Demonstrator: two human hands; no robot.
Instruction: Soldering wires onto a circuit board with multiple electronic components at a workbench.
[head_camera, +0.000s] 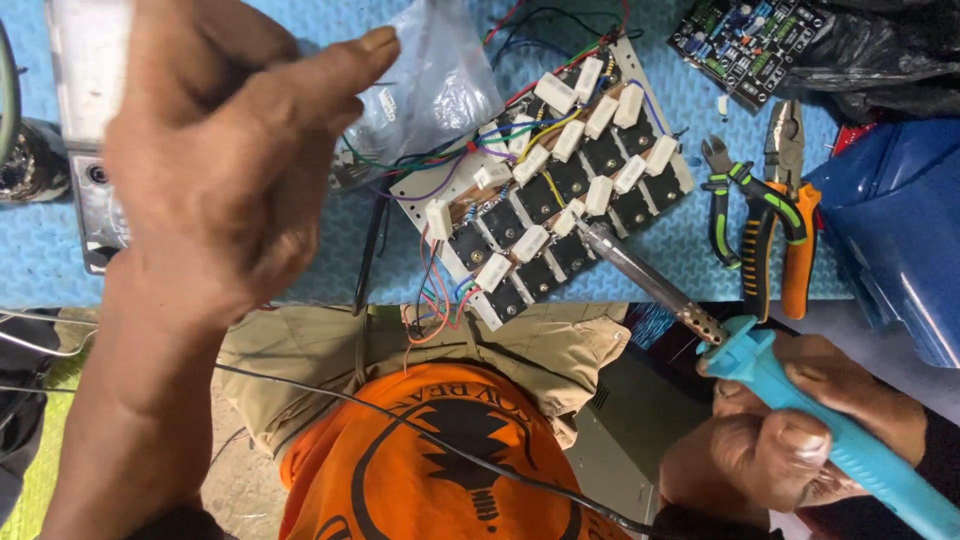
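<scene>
A circuit board (560, 180) with several white block resistors, black transistors and coloured wires lies tilted on the blue foam mat (660, 265). My right hand (800, 430) grips a soldering iron (760, 365) by its light blue handle; the metal tip rests on the board near its lower right edge. My left hand (220, 150) hovers raised over the mat's left side with fingers together, holding nothing that shows, next to a clear plastic bag (440, 80).
Green-handled cutters (735, 210) and orange-handled pliers (795, 200) lie right of the board. A second small green circuit board (745, 40) sits at the top right beside black plastic. A blue casing (900, 220) is at the right. A grey metal device (90, 130) lies under my left hand.
</scene>
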